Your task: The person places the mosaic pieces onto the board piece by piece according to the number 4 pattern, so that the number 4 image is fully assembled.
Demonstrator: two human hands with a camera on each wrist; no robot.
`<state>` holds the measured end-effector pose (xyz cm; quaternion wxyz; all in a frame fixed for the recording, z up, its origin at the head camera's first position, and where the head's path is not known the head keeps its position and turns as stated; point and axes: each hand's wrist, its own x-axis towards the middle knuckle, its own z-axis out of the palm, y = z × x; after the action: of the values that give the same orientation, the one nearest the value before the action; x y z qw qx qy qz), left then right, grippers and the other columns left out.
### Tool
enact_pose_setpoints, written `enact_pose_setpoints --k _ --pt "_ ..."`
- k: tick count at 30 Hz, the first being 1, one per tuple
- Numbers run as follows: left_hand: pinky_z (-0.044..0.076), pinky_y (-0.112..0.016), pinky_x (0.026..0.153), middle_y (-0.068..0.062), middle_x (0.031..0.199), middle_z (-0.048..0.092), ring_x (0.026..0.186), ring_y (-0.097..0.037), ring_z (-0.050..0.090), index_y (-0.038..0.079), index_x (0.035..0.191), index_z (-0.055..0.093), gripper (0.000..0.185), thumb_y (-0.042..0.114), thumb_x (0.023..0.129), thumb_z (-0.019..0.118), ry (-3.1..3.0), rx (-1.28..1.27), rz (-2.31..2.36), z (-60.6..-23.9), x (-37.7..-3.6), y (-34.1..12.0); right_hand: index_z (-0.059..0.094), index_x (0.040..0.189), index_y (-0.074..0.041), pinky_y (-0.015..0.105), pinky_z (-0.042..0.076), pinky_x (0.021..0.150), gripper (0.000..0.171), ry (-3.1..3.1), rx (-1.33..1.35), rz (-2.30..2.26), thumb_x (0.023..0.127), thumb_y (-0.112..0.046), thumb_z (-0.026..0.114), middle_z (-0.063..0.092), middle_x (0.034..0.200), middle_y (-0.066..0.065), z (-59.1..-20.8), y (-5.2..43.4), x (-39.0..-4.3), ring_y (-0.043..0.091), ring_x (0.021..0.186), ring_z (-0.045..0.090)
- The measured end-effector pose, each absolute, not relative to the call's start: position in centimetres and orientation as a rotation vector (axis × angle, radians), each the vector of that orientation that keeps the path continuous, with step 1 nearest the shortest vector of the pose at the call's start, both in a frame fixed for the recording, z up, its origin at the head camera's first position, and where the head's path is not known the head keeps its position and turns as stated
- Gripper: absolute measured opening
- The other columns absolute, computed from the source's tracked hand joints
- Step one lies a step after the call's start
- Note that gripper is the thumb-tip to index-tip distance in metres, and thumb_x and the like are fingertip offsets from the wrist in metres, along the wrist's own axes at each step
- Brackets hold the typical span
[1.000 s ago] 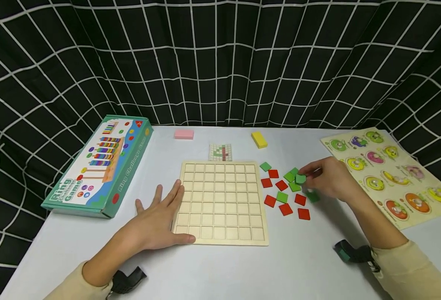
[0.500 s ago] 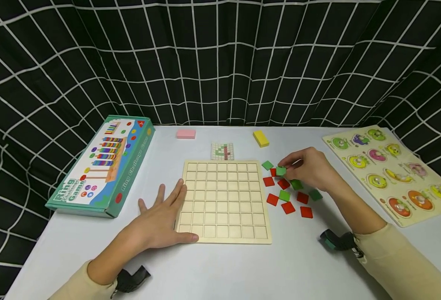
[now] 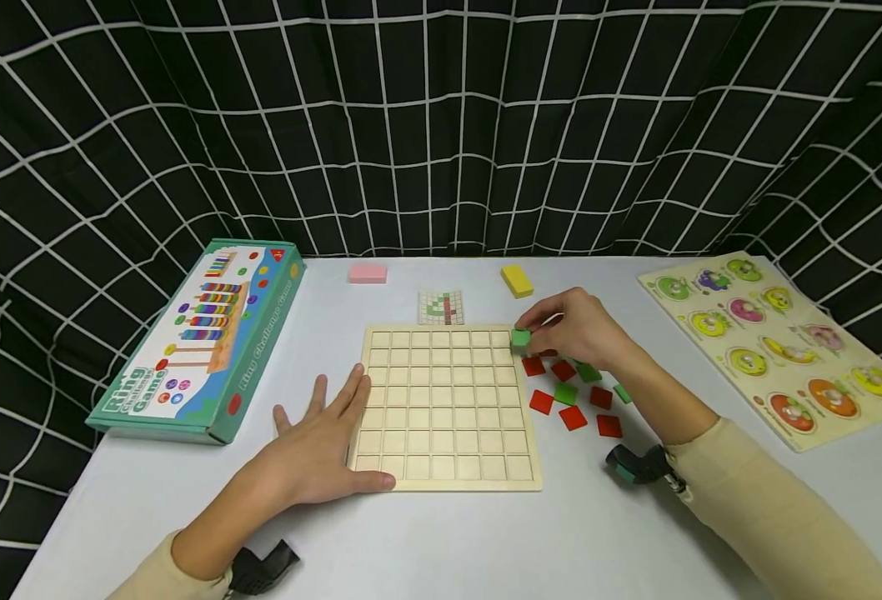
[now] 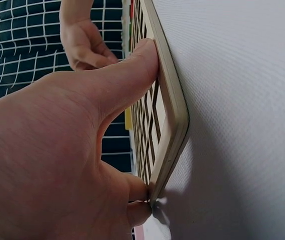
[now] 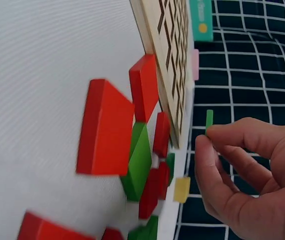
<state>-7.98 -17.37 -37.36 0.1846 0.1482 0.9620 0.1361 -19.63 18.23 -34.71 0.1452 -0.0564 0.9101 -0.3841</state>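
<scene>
Overall, white table (image 3: 486,542) bearing, from largest down: game box (image 3: 201,342) at left, fruit puzzle (image 3: 779,342) at right, wooden grid board (image 3: 444,408) at centre, all cells bare. Beyond board: small pattern card (image 3: 441,307), pink block (image 3: 368,273), yellow block (image 3: 517,281). Loose red tiles (image 3: 572,417) and green tiles (image 3: 564,393) scattered just right of board; same pile close up in right wrist view, red tile (image 5: 105,132) nearest.

Left hand (image 3: 321,442) flat, fingers straight, pressed against board's left edge, thumb along near rim; confirmed in left wrist view, thumb (image 4: 127,75) lying on frame, nothing gripped. Unchanged from one second ago.

Right hand (image 3: 572,329) pinching one green tile (image 3: 520,337) between thumb and forefinger, remaining fingers curled. Tile held just above board's top right corner, at its right edge; seen edge-on in right wrist view (image 5: 209,120), clear of the board. Moved since earlier: one second ago same hand lifting tile from pile well right of board; half a second ago midway, over the red tiles. Pile otherwise as before.
</scene>
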Motion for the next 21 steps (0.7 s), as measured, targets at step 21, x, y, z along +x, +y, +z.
enact_pose_setpoints --k 21 --pt "0.008 -0.095 0.097 -0.004 0.177 0.001 0.158 -0.054 0.004 0.009 0.168 0.010 0.133 0.079 0.075 0.075 2.715 0.416 0.387 -37.4 -8.0 -17.5 0.083 0.106 -0.009 0.036 0.050 0.089 0.026 2.513 -0.142 -1.171 0.080 -0.002 0.083 0.073 0.108 0.009 -35.3 12.8 -22.2 0.026 0.105 0.059"
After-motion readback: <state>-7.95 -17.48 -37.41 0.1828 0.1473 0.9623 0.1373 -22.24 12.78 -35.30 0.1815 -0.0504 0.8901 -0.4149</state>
